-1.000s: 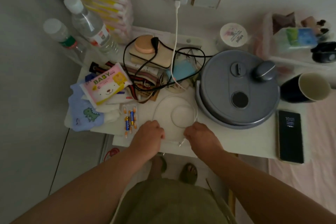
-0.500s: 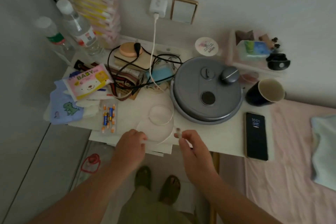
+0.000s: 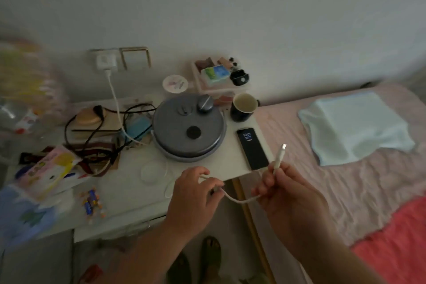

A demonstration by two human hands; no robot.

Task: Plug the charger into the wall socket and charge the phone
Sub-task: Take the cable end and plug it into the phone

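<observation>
A white charger [image 3: 106,61] sits plugged into the wall socket [image 3: 99,53] above the table. Its white cable [image 3: 116,104] hangs down, crosses the clutter and runs to my hands. My left hand [image 3: 194,193] pinches the cable near the table's front edge. My right hand [image 3: 284,193] grips the cable just behind its connector [image 3: 282,148], which points up. The dark phone [image 3: 252,148] lies face up with its screen lit at the table's right edge, just left of the connector and apart from it.
A round grey lidded pot [image 3: 189,129] stands left of the phone, a dark mug [image 3: 243,106] behind it. Black cords, books and packets [image 3: 49,166] crowd the white table's [image 3: 207,168] left side. A pink bed [image 3: 334,182] with a pale blue cloth [image 3: 352,127] lies to the right.
My right hand has lifted the cable's connector end and carried it right, toward the phone. My left hand followed, still on the cable. The view has swung to the right.
</observation>
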